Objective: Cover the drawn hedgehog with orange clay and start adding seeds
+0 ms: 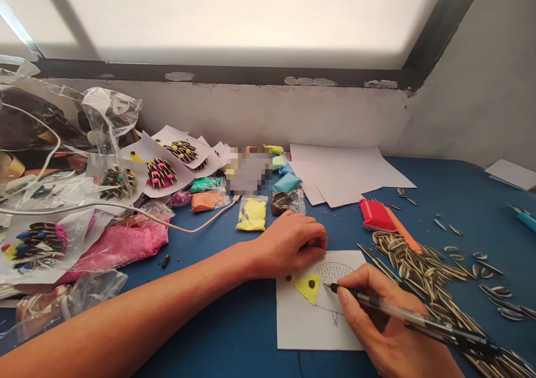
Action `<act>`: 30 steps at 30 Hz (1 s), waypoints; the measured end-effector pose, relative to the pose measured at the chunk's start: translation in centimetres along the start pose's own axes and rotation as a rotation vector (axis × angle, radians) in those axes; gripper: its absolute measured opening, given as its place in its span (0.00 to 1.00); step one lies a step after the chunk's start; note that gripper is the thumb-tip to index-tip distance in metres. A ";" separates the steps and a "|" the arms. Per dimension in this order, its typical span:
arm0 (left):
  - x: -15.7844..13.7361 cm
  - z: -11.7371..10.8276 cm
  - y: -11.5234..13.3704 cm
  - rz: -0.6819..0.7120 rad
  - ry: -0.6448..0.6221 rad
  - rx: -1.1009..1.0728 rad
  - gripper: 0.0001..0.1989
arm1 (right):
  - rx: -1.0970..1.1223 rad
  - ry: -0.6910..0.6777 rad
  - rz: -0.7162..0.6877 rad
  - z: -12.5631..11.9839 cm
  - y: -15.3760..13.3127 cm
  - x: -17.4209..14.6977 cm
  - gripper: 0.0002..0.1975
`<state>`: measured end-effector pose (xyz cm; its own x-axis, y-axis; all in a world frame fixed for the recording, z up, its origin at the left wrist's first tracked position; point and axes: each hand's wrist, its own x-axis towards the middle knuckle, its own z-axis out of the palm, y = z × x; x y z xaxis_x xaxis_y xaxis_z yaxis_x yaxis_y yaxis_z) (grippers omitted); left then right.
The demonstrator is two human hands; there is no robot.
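While the right hand (396, 341) grips one black pen (439, 329), the left hand (288, 243) rests curled on one white sheet (302, 332) under both; one yellow packet (253, 215) lies beyond the left hand.

No text, label, brand, number or sign can be read. On the white card (297, 333) at 5 o'clock, small scribbles (335, 272) and 1 W-like mark (335, 318) are drawn; no lettering can be made out on the pen (402, 313) at 4 o'clock.
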<state>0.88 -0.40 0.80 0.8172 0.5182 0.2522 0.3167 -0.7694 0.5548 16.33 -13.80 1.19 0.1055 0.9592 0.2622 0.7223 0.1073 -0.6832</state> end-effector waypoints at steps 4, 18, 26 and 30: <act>0.0 0.0 0.1 -0.010 -0.004 0.006 0.04 | 0.004 -0.003 0.014 0.0 0.0 -0.1 0.10; 0.0 0.2 -0.1 0.019 0.025 -0.002 0.03 | 0.034 0.055 0.067 -0.8 0.1 0.1 0.07; 0.0 0.1 -0.3 0.026 0.029 -0.007 0.03 | 0.066 0.018 0.087 -0.4 0.0 -0.1 0.07; 0.0 0.2 -0.2 0.015 0.027 -0.006 0.03 | 0.020 0.029 0.062 -0.4 0.2 0.0 0.06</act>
<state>0.90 -0.31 0.49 0.8089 0.5161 0.2817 0.3012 -0.7751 0.5554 16.77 -13.89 1.31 0.1690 0.9563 0.2385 0.6999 0.0539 -0.7122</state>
